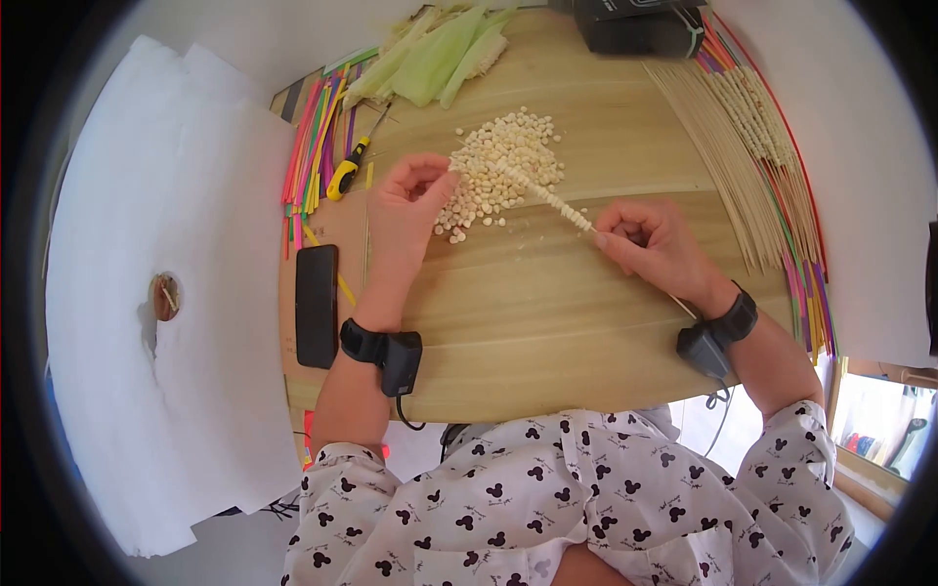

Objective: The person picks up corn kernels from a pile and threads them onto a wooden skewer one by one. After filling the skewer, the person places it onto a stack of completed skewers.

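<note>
My right hand (657,246) pinches a thin wooden skewer (684,308), whose back end runs down towards the wrist. Pale corn kernels are threaded in a row (562,207) along its front part, which slants up and left over the table. My left hand (415,198) is closed, thumb against fingers, at the left edge of a pile of loose corn kernels (508,146). Whatever lies between those fingertips is too small to make out. The skewer's tip is hard to tell apart from the pile behind it.
Corn husks (440,59) lie at the back. On the left are coloured strips (315,146), a yellow-handled screwdriver (349,171) and a black phone (317,306). Bare skewers (718,156) and kernel-threaded skewers (757,117) line the right, below a black box (640,29).
</note>
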Motion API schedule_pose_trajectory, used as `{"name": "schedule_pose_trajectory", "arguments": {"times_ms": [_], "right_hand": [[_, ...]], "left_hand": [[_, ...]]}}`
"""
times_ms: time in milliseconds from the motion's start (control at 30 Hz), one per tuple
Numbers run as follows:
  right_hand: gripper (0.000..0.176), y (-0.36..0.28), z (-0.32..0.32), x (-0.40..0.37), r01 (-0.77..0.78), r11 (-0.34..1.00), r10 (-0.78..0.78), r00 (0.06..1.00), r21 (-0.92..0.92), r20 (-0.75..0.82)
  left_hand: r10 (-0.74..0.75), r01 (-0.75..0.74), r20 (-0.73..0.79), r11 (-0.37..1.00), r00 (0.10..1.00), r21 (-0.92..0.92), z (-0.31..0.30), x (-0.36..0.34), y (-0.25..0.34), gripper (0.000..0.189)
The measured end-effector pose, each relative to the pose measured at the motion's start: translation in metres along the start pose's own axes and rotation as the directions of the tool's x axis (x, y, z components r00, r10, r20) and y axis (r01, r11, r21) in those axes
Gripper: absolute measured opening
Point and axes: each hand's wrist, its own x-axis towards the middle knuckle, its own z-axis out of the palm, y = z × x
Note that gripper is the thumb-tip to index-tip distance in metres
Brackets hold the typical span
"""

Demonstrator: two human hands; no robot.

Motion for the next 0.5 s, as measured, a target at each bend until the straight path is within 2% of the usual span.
{"name": "schedule_pose_trajectory", "arguments": {"times_ms": [67,267,500], "right_hand": [[0.009,-0.0019,0.0007,-0.0006,-0.012,1.000,0.012,0.999,0.001,0.033],[0.010,-0.0025,0.0015,-0.0021,-0.009,1.000,0.008,0.997,0.006,0.083],[0.011,-0.0021,0.0028,-0.0014,-0.016,1.000,0.015,0.996,0.007,0.088]], "left_hand": [[-0.031,0.023,-0.056,0.990,0.998,-0.141,-0.0061,0.0042,-0.0024,0.012],[0.004,-0.016,-0.065,0.982,0.998,-0.190,-0.0064,0.0034,-0.0051,0.019],[-0.001,-0.016,-0.086,0.979,0.996,-0.202,-0.0037,0.0025,-0.0033,0.018]]}}
